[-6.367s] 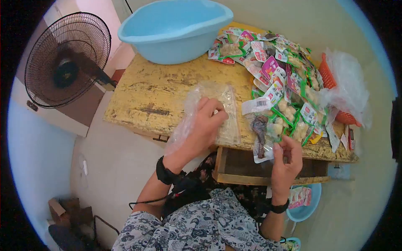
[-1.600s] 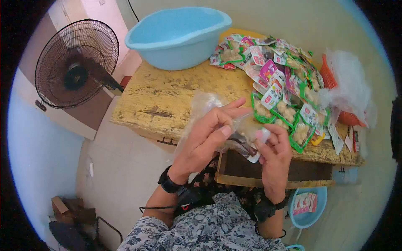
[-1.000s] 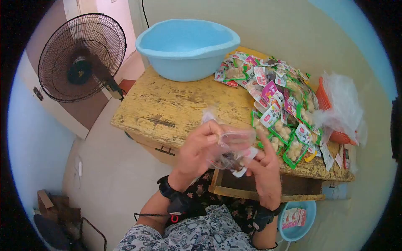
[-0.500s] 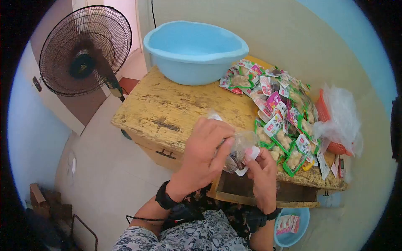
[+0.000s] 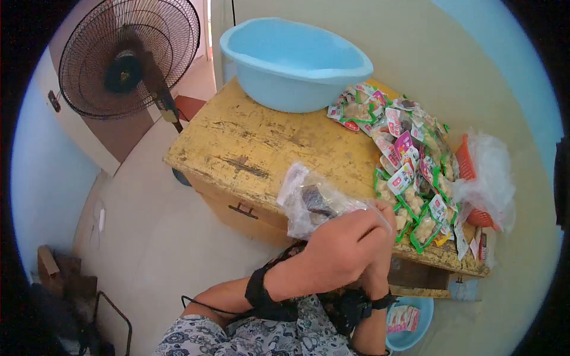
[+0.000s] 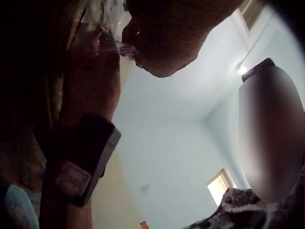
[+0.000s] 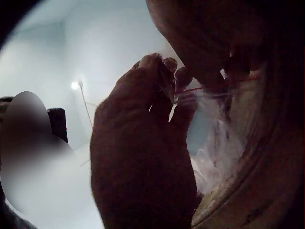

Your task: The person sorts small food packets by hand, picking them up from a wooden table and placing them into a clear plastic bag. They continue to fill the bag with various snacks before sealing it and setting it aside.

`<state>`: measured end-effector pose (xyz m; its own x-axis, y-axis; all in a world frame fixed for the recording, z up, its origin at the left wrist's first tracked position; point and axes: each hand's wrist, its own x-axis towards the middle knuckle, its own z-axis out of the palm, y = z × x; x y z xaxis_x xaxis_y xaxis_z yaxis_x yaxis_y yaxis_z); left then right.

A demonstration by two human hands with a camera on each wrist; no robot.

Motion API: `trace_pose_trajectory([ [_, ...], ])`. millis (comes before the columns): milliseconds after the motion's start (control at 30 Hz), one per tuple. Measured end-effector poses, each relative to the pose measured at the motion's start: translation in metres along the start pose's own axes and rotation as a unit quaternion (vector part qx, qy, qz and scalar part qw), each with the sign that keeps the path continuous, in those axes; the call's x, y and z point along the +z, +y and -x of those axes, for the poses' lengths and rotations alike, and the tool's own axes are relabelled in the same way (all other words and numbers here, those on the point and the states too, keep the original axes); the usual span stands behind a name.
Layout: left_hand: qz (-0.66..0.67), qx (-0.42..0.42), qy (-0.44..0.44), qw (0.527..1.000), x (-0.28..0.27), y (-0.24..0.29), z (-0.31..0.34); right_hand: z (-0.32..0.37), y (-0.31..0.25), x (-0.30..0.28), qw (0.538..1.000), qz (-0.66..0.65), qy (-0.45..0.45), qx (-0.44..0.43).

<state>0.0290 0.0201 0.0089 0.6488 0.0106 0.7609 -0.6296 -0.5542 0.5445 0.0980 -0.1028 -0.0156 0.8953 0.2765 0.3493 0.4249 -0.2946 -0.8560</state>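
Note:
A clear plastic zip bag lies over the front edge of the yellow table, with a dark packed drumstick showing through it. My left hand pinches the bag's mouth from the near side and covers part of my right hand, which grips the same end. In the right wrist view, the bag's edge with its thin red line stretches between the fingers of the right hand and those of the left hand. The left wrist view is mostly dark, with the left hand at its top.
Several green-edged snack packs are heaped on the table's right side. Behind stands a light-blue basin. A red basket with plastic bags is at the far right. Below it are a pulled-out drawer and a small basin; a fan stands left.
The drumstick pack, held in the right hand at first, is now inside the clear bag. My left hand has swung right to the bag's mouth, and the bag's filled end now points left.

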Motion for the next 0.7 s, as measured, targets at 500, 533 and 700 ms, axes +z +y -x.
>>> trace_pose_trajectory([
  [500,-0.224,-0.174,0.047,0.958,-0.066,-0.056,0.004,-0.020,0.012,-0.018,0.976,-0.170,-0.079,0.106],
  [533,-0.192,-0.187,0.037,0.963,-0.074,-0.058,0.006,-0.019,0.013,-0.018,0.978,-0.169,-0.071,0.101],
  [700,0.045,-0.347,-0.012,0.937,-0.103,-0.050,0.003,-0.025,0.006,-0.025,0.976,-0.185,-0.004,0.111],
])
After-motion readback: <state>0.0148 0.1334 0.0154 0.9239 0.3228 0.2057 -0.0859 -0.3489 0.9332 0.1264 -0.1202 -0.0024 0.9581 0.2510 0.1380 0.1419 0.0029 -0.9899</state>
